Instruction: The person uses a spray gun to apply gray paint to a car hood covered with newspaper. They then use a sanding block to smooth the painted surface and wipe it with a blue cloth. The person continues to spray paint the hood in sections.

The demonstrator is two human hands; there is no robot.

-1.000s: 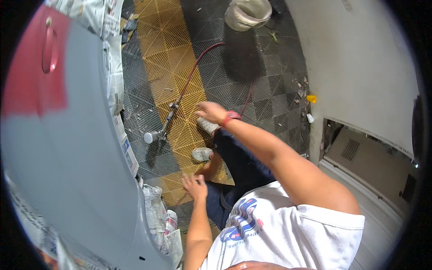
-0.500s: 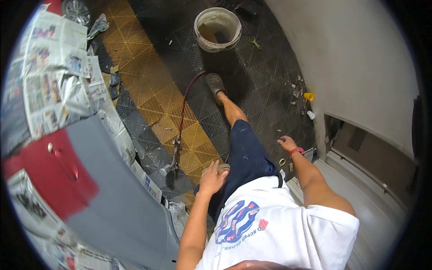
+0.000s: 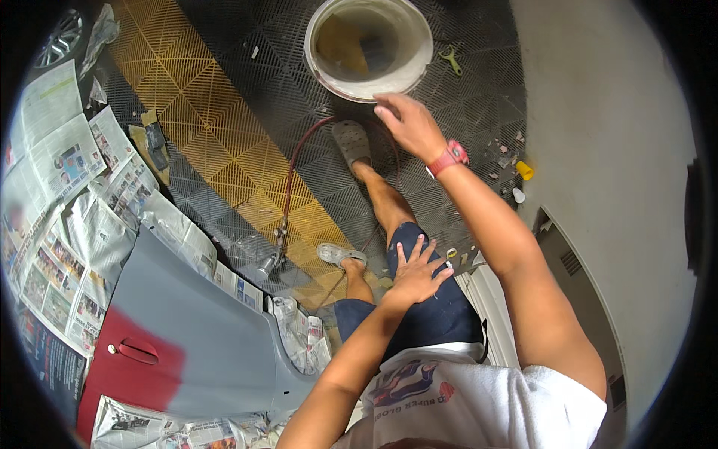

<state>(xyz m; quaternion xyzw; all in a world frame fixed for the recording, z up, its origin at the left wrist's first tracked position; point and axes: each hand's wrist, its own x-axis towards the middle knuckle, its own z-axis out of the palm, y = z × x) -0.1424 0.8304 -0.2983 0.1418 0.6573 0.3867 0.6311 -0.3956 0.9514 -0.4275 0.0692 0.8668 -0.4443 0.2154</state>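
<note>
White bucket [image 3: 413,52]: 1 | left hand [image 3: 416,275] spread over thigh [image 3: 447,313], right hand [image 3: 413,129] loose near bucket | hands: 2, apart

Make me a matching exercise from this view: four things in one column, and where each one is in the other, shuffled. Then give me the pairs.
1. Left hand
2. Right hand
3. Hose
4. Handle

A. On a red patch
B. Close by the bucket
C. Spread over the shorts
D. Curving across the floor

Pairs: 1-C, 2-B, 3-D, 4-A
</note>
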